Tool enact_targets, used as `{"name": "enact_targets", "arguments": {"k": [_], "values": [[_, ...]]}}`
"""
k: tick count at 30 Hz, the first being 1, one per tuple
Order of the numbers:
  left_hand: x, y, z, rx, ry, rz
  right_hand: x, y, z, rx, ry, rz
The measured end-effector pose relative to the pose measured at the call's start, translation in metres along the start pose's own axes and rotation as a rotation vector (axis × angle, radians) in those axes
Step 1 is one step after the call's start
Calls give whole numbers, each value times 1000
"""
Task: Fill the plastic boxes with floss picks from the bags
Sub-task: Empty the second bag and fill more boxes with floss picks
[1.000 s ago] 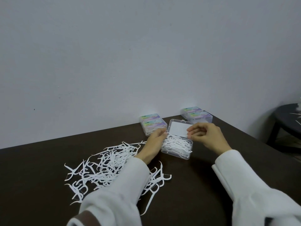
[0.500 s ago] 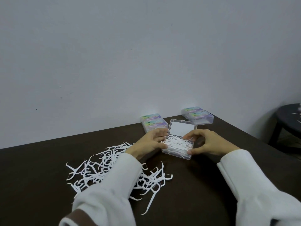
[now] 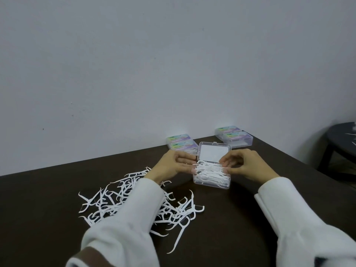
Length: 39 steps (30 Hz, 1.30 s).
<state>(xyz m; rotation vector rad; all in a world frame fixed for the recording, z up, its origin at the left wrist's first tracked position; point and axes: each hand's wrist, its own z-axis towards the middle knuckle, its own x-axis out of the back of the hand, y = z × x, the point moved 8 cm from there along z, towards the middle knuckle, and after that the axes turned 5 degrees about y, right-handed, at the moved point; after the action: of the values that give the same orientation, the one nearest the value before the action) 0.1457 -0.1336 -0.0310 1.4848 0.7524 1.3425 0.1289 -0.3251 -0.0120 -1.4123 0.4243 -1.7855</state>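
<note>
An open clear plastic box (image 3: 211,183) stands on the dark table (image 3: 240,218), its lid (image 3: 214,154) raised at the back. White floss picks (image 3: 211,173) are heaped in it above the rim. My left hand (image 3: 172,165) reaches in from the left, its straight fingers touching the ends of the heaped picks. From the right, my right hand (image 3: 245,165) curls its fingertips and thumb round the picks' other ends. A loose pile of floss picks (image 3: 173,205) lies at the front left, partly under my left sleeve.
Two stacks of closed, labelled boxes sit by the wall, one stack (image 3: 181,147) behind my left hand, the other (image 3: 235,138) at the back right corner. A dark round stool (image 3: 341,143) stands beyond the table's right edge.
The box now sits squarer to me. My right hand has come down from the lid to the picks at the right, and my left fingers have straightened against the picks on the left.
</note>
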Motion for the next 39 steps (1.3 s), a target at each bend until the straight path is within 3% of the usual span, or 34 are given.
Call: {"name": "enact_targets", "arguments": {"k": [6,10,17,22,27,39], "values": [[4,11,1,-103,146,106,-4,-4,0,50,16,-59],[-1,19,-1,-166,164,168,3,-5,-1,76,78,-73],[-1,21,-3,-176,67,243,-8,4,1,28,-37,-161],[3,15,-5,-118,-57,293,-5,6,0,26,-18,-162],[2,16,-7,-118,-42,256,-3,5,1,32,-2,-160],[42,20,-5,-166,313,218,-3,5,1,25,1,-140]]}}
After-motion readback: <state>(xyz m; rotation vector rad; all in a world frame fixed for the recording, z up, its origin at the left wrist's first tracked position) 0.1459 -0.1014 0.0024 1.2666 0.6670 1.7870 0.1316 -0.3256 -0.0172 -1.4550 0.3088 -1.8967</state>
